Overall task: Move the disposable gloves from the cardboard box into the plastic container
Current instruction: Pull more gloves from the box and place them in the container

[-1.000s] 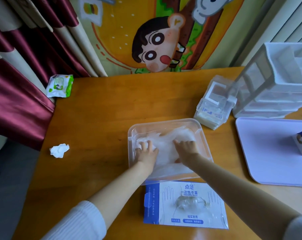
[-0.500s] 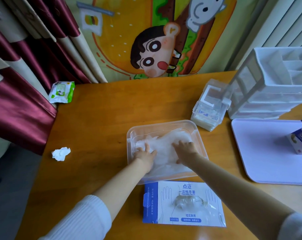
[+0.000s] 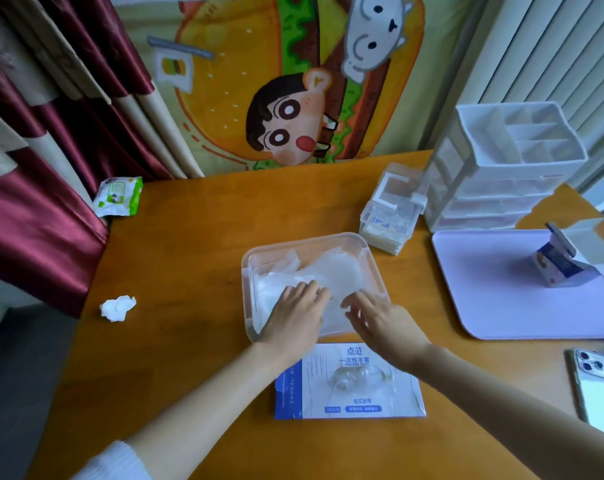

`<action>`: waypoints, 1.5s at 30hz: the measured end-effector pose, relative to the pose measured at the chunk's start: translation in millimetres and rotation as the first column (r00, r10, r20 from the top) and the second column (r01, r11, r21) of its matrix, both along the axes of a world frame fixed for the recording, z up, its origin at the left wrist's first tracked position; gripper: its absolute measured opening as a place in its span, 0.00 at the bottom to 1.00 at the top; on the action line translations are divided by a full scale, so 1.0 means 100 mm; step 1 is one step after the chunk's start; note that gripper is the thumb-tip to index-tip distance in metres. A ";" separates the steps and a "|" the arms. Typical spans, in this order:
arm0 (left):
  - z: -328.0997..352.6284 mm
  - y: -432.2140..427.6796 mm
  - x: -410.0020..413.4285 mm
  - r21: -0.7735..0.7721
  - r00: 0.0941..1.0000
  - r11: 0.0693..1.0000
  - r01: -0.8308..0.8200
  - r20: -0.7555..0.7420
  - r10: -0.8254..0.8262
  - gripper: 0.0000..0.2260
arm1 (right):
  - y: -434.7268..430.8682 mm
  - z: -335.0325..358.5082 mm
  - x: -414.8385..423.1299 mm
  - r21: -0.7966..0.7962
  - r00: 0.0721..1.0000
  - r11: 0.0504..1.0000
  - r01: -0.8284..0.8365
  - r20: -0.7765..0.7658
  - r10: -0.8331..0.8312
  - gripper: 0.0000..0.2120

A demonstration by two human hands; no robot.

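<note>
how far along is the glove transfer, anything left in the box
Done: a heap of gloves lies in the plastic container. In hand: the left hand presses flat on the heap; the right hand, blurred, reaches over the container's near right corner, fingers spread. Left: a clear glove shows in the cardboard box opening, so at least that remains; any more inside cannot be seen.

Left hand (image 3: 295, 317): palm down, fingers straight and close together, pointing far and slightly right.
Right hand (image 3: 385, 323): palm down, fingers spread and loosely extended, pointing far-left; blurred.
Hands: side by side, fingertips near each other, apart.
Left forearm (image 3: 203, 407): bare, stretched from near left; white sleeve (image 3: 117, 460) at its near end.
Right forearm (image 3: 501, 403): bare, stretched from near right.
</note>
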State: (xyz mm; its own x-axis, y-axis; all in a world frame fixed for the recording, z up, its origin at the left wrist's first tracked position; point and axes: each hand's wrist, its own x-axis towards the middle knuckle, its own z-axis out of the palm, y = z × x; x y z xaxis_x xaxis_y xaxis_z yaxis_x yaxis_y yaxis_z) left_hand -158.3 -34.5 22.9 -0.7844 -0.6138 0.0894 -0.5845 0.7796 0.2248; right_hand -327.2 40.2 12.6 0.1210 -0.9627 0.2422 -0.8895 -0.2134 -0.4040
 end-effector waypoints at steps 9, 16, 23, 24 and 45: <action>-0.46 0.67 0.13 0.223 0.961 0.965 0.136 0.206 -0.183 0.17 | 0.61 -0.46 -0.03 0.542 0.957 0.840 -0.025 -0.231 0.177 0.25; -0.51 0.66 0.14 0.353 0.928 0.935 -0.041 0.359 -0.095 0.30 | 0.56 -0.40 0.04 0.429 0.969 0.893 0.134 -0.245 -0.028 0.11; -0.58 0.67 0.14 0.383 0.949 0.918 -0.104 0.313 -0.024 0.30 | 0.56 -0.27 -0.06 0.294 0.977 0.939 0.179 -0.169 -0.134 0.13; -0.59 0.67 0.14 0.388 0.952 0.915 -0.111 0.305 -0.013 0.30 | 0.57 -0.25 -0.07 0.275 0.977 0.944 0.180 -0.162 -0.139 0.13; -0.64 0.71 0.00 0.461 0.960 0.844 -0.275 0.087 0.265 0.07 | 0.65 -0.47 0.27 0.590 0.970 0.774 0.232 -0.082 -0.228 0.17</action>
